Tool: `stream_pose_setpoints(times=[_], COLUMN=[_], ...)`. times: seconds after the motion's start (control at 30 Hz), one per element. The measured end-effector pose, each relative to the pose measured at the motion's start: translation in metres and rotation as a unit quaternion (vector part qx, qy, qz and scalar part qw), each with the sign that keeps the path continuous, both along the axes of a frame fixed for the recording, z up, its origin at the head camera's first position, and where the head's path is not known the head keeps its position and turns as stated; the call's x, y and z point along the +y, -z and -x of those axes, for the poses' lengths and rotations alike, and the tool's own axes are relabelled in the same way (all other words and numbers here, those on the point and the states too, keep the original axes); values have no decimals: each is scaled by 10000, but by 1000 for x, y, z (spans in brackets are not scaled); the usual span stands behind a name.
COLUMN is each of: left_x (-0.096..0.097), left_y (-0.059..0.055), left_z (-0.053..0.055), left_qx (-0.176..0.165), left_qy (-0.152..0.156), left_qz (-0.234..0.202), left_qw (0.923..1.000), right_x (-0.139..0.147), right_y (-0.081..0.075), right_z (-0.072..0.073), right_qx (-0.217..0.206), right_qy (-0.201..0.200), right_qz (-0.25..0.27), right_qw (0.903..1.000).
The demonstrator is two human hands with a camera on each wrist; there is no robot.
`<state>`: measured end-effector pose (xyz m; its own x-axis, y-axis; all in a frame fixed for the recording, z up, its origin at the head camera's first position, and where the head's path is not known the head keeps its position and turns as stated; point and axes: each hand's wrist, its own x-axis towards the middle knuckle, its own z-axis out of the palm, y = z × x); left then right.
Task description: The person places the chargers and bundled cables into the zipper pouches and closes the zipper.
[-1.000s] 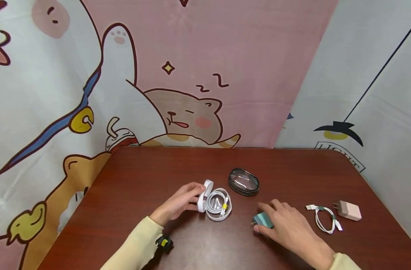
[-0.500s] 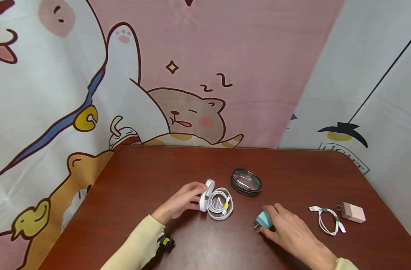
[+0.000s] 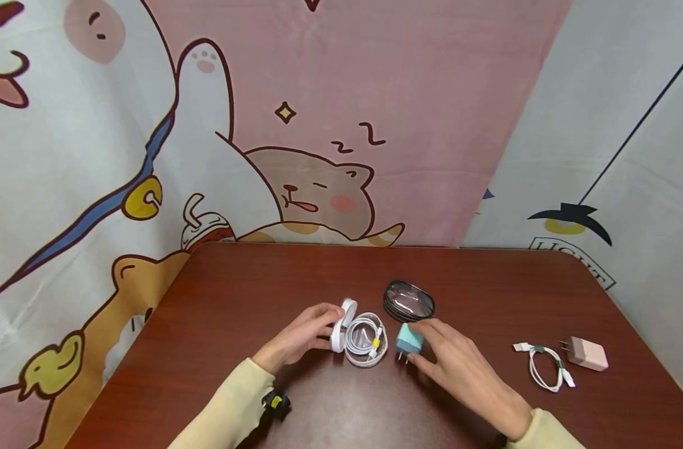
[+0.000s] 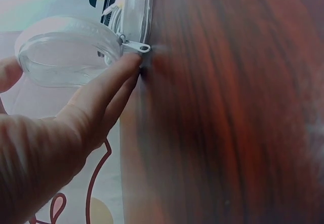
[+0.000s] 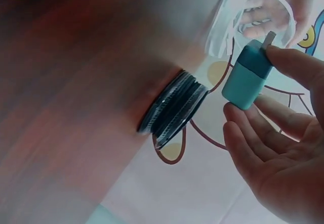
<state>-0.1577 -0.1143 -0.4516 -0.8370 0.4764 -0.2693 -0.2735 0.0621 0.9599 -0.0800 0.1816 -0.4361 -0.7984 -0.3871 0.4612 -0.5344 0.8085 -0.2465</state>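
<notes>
In the head view my left hand (image 3: pixel 303 335) holds a clear zip case (image 4: pixel 66 51) with white trim, its lid standing raised. The left wrist view has the thumb at one side of the lid and the fingers at the other, near the zip pull (image 4: pixel 136 46). A coiled white cable (image 3: pixel 359 340) with a yellow tie lies inside the base. My right hand (image 3: pixel 465 371) pinches a teal wall charger (image 5: pixel 248 74) between thumb and fingertips, metal prongs showing. The charger is just right of the case, its prongs pointing down in the head view.
A closed black-trimmed clear case (image 3: pixel 408 301) lies behind the charger. At the right of the brown table (image 3: pixel 251 274) are a white cable (image 3: pixel 545 368) with a green tie and a pale pink charger (image 3: pixel 585 353). A patterned cloth (image 3: pixel 420 125) hangs behind.
My right hand has lifted the teal charger and carried it left toward the white-trimmed case, turning its prongs downward. My left hand has kept its hold on the case.
</notes>
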Motion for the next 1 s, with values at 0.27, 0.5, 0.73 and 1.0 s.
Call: stream_pose_setpoints(times=[0.27,0.5,0.73,1.0], left_x=[0,0,-1,-2], left_y=[-1,-1,-1,-2], left_z=[-1,-1,-1,-1], left_qx=[0,6,10,54], left_qy=[20,20,72,123], left_qz=[-15,-10,-9,-38], left_qw=[10000,10000,10000,9999], right_x=[-20,-36,-50,-59], right_y=[-6,-4,2,10], right_z=[14,20,25,32], right_qx=[-64,-39,-232,-344], right_qy=[-225,-427,-586,-757], right_qz=[26,60,-138,-356], right_qw=[9997,9991,9979,9959])
